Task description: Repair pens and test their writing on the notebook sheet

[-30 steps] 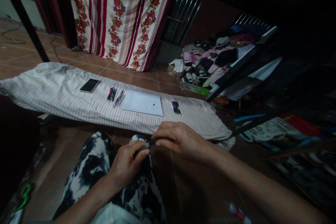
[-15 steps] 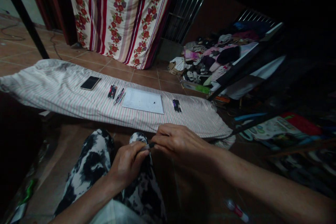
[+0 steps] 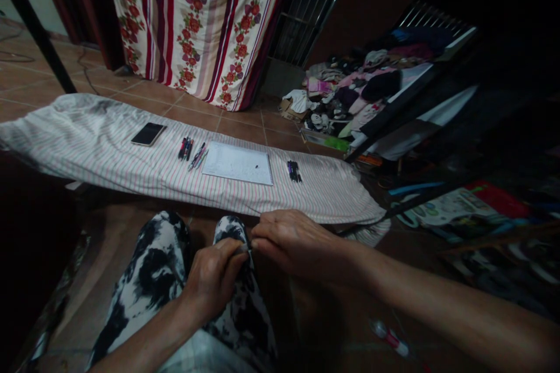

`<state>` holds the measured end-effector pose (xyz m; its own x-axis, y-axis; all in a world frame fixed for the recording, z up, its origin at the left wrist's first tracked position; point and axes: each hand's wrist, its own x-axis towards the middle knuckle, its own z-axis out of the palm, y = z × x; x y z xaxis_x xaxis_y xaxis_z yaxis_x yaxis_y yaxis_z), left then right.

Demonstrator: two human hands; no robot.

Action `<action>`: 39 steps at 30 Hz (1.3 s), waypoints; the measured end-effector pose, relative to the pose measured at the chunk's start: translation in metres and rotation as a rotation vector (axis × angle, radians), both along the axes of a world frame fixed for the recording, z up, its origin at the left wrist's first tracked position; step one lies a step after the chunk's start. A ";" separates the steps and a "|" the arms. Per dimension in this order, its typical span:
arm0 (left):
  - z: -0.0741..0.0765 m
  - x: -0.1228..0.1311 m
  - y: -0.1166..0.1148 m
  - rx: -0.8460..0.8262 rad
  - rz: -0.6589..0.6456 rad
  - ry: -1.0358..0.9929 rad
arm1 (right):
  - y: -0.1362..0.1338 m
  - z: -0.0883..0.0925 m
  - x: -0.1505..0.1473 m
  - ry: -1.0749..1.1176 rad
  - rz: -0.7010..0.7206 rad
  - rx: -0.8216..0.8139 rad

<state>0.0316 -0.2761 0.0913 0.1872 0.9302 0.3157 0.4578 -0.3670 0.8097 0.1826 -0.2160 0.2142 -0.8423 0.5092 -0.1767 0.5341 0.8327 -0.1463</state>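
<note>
My left hand (image 3: 212, 280) and my right hand (image 3: 291, 242) meet above my knees, both pinched on a small dark pen (image 3: 245, 249); only a short bit of it shows between the fingertips. Beyond them a striped cloth (image 3: 87, 151) lies across the tiled floor. On it rest a spiral notebook (image 3: 238, 163), a black phone (image 3: 149, 134), a group of pens (image 3: 191, 152) left of the notebook and a few dark pens (image 3: 294, 171) to its right.
A floral striped curtain (image 3: 196, 17) hangs at the back. A heap of clothes (image 3: 350, 93) sits on the right behind a dark metal frame (image 3: 411, 99). A marker (image 3: 389, 338) lies on the floor at my right. My patterned trouser legs (image 3: 153, 280) fill the foreground.
My hands have closed together over the pen, so less of it shows. The view has tilted slightly downward.
</note>
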 end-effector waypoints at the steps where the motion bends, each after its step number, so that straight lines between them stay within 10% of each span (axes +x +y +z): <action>1: 0.000 0.000 0.000 0.004 0.000 -0.004 | 0.000 0.000 0.000 -0.006 -0.010 -0.006; 24: -0.004 -0.004 0.012 0.008 0.092 -0.095 | 0.015 -0.011 -0.004 0.191 -0.019 -0.035; 39: 0.007 0.002 0.026 -0.435 0.008 -0.626 | 0.031 -0.031 -0.017 0.803 -0.518 -1.048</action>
